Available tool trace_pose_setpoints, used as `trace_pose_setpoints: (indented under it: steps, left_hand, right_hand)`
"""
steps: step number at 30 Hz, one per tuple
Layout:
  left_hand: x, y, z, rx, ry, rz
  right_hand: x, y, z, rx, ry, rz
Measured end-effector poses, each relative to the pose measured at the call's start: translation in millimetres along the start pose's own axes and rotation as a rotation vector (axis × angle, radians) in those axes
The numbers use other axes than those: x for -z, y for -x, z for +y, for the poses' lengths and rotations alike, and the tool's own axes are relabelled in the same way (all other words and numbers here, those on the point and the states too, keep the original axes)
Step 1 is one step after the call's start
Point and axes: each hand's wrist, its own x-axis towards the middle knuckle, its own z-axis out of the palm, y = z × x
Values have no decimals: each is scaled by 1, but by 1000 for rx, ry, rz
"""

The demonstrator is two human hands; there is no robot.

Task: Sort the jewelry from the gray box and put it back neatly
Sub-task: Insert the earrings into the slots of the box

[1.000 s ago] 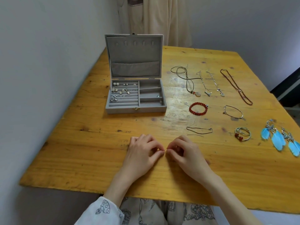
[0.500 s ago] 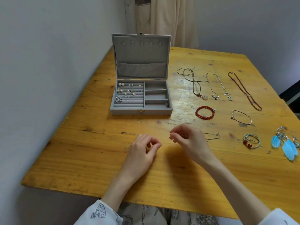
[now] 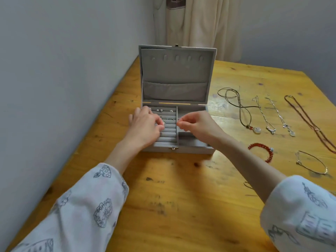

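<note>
Both arms reach forward from patterned sleeves; the left hand (image 3: 145,125) sits palm down, fingers curled, thumb tucked toward the right; the right hand (image 3: 197,125) lies just beside it, fingertips (image 3: 180,124) pinched together, pointing left.

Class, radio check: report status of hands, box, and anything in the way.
Both hands over open gray box. Left hand on ring rolls; right hand pinched, contents unclear. Necklaces, red bracelet on table, clear of hands.

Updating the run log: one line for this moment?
left hand: over ring rolls | right hand: pinched, contents unclear | gray box: open | necklaces: on table
</note>
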Motion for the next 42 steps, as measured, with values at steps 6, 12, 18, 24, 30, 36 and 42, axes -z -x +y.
trace_pose_setpoints:
  steps: [6,12,18,24,30,36,42]
  left_hand:
    - [-3,-18,1,-72,-88,-98]
    - [6,-33,4,-135,-243,-166]
    - [3,-38,11,-86,-279,-192]
    - [2,-32,12,-40,-232,-131]
    - [-5,-19,8,-20,-192,-54]
    - [-8,2,10,-31,-188,30]
    - [-12,34,9,-63,-193,35]
  right_hand:
    - [-7,-31,-2,59,179,-106]
    - [-14,-44,-4,42,268,-178]
    - [-13,-45,-6,39,330,-202]
    - [-19,-42,0,72,352,-117]
    - [-28,-32,7,174,420,37]
    - [-28,-7,4,350,595,90]
    - [-21,12,8,244,603,-22]
